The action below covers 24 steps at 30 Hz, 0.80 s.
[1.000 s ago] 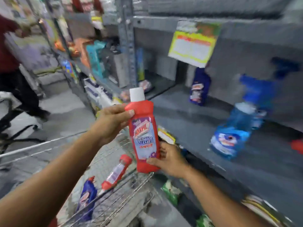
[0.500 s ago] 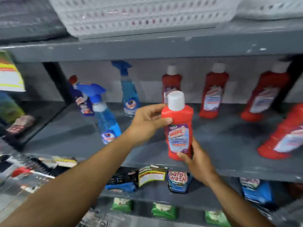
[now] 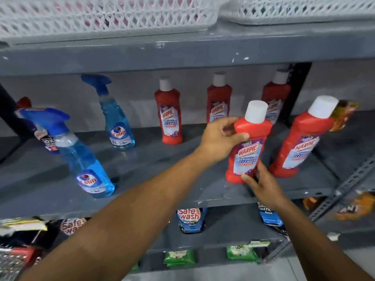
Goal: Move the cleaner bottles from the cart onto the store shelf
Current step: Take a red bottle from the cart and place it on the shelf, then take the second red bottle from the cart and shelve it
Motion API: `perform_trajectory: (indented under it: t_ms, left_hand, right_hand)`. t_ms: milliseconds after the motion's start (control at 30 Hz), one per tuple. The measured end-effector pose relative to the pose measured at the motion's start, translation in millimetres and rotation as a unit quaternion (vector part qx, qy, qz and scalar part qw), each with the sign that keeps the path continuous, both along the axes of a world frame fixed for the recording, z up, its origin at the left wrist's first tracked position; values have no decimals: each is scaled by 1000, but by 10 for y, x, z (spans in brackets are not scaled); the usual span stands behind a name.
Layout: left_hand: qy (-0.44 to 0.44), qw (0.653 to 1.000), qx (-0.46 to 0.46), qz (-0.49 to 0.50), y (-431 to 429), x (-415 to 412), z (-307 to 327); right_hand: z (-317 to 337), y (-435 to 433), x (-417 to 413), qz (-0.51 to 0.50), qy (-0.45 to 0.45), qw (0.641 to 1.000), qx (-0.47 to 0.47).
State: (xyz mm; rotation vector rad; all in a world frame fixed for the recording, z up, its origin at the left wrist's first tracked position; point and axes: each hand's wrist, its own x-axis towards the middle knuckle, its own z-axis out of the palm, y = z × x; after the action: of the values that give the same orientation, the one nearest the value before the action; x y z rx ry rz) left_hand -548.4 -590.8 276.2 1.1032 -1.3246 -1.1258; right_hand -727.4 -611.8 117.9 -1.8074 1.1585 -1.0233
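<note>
I hold a red Harpic bottle (image 3: 248, 147) with a white cap upright, its base at the grey shelf (image 3: 162, 179) board. My left hand (image 3: 220, 138) grips its shoulder. My right hand (image 3: 261, 183) holds its base from the front. Several more red Harpic bottles stand on the same shelf: one at front right (image 3: 300, 142) and a row along the back (image 3: 170, 118). Two blue Colin spray bottles stand to the left, one near the front (image 3: 87, 169) and one further back (image 3: 116, 118). The cart is barely visible at the lower left corner.
White mesh baskets (image 3: 105, 15) sit on the shelf above. A dark blue bottle (image 3: 43, 134) stands at the far left. Safe Wash pouches (image 3: 190, 219) and green packets (image 3: 179, 258) fill lower shelves. A dark upright post (image 3: 296, 88) bounds the shelf at right.
My view swung from the cart to face the shelf. Both hands carried the red bottle rightward and forward, onto the shelf beside the front right Harpic bottle.
</note>
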Motion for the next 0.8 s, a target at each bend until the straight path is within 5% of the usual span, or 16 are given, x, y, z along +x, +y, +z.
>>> perform_trajectory:
  t_ms: [167, 300, 367, 467, 667, 800]
  left_hand:
    - [-55, 997, 4, 45, 360, 404, -297]
    - [-245, 954, -50, 165, 1256, 1350, -840]
    - [-252, 933, -25, 256, 1862, 1965, -1076]
    - [-137, 883, 41, 447, 2865, 2848, -1270]
    - [-5, 681, 176, 711, 4634, 4209, -1537]
    - [106, 617, 336, 703, 5351, 4626, -2120]
  right_hand:
    - [-32, 280, 89, -132, 14, 988, -80]
    - [-199, 872, 268, -267, 66, 945, -178]
    - [-272, 1152, 650, -181, 75, 968, -159]
    - [-227, 1415, 1496, 64, 118, 986, -94]
    - [20, 1999, 3541, 369, 80, 903, -204]
    - [20, 2563, 4903, 517, 86, 830, -192]
